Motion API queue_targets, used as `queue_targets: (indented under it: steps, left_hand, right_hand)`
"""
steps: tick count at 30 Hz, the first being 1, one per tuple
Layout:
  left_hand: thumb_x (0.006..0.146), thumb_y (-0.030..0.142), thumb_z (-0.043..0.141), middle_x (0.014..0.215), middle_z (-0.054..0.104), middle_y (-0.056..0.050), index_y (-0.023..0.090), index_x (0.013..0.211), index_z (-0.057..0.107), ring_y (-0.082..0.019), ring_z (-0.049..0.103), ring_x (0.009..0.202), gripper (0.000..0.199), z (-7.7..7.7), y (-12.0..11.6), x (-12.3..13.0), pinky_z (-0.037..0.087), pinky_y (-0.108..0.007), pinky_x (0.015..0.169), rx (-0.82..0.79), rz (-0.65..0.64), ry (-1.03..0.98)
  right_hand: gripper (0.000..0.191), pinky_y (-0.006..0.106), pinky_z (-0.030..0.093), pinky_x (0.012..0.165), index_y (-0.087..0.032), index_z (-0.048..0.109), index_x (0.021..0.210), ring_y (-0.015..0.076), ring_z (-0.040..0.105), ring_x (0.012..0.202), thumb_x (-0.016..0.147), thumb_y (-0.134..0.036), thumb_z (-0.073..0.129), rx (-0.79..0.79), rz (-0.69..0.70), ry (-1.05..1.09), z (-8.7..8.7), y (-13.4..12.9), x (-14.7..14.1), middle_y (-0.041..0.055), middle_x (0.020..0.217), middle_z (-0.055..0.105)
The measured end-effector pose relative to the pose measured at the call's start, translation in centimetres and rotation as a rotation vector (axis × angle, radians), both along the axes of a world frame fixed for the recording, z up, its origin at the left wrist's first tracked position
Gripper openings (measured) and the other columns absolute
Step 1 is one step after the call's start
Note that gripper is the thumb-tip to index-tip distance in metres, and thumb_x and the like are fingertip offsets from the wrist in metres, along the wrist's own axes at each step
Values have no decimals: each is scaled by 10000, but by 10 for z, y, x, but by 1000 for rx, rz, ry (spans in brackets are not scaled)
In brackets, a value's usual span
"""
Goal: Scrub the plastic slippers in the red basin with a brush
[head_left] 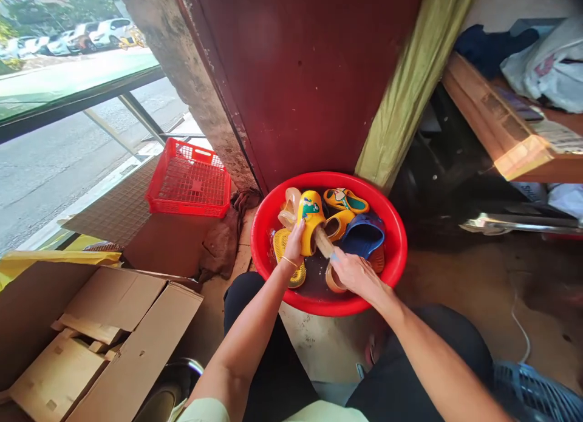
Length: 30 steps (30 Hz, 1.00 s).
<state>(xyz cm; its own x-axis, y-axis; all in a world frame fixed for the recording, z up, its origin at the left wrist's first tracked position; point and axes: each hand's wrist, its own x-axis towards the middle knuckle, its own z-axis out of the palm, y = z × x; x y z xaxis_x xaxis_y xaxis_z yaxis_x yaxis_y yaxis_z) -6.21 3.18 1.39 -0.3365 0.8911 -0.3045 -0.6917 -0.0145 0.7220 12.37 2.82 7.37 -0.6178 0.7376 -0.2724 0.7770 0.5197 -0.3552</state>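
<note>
My left hand (296, 245) is closed around a yellow slipper (311, 231) with a green cartoon figure on its top. My right hand (357, 272) grips a pale tan brush (323, 243), whose far end goes into the slipper's opening; its bristles are hidden. Both hands are over a red basin (396, 252) with dark water in it. Around them in the basin lie a yellow slipper (345, 200) with a picture on it, a blue clog (364, 237), a clear pale slipper (290, 206) and a yellow sole (283, 243), among several others.
A red plastic crate (189, 206) sits left of the basin beside a dark cloth (221, 249). An open cardboard box (150, 340) stands at the lower left. Behind the basin is a dark red door (300, 82). A wooden shelf (496, 112) juts out at the right, above a blue fan-like grille (537, 391).
</note>
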Motion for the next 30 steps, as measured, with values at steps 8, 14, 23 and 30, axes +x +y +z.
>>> queue_targets:
  steps: [8, 14, 23, 30]
  left_hand:
    - [886, 415, 678, 1159, 737, -49, 207, 1176, 668, -226, 660, 1183, 357, -2, -6, 5, 555, -340, 983, 5, -30, 144]
    - [900, 496, 632, 1156, 732, -44, 210, 1146, 679, -224, 673, 1149, 381, 3, -1, -14, 555, -336, 974, -21, 48, 89]
    - [910, 508, 637, 1211, 722, -62, 194, 1216, 666, -210, 669, 1155, 439, 7, -7, 8, 540, -313, 1007, -21, 3, 104]
    - [888, 518, 656, 1267, 701, -76, 196, 1226, 645, -217, 649, 1207, 467, 3, -12, 11, 537, -306, 1000, 11, -34, 189]
  right_hand:
    - [342, 267, 403, 736, -212, 578, 1280, 231, 697, 1040, 1036, -332, 370, -52, 2, 91, 3, 18, -23, 104, 1111, 755]
    - [352, 279, 387, 668, -230, 609, 1259, 230, 714, 873, 990, -338, 410, -111, 180, -6, 22, -7, 9, 86, 1012, 767]
    - [336, 281, 422, 719, -203, 583, 1245, 235, 718, 953, 1014, -355, 394, -43, 32, 62, 18, -1, 6, 111, 1060, 764]
    - [308, 279, 415, 733, -193, 567, 1238, 241, 712, 991, 1019, -322, 393, -29, -4, 225, 7, 18, -18, 119, 1070, 763]
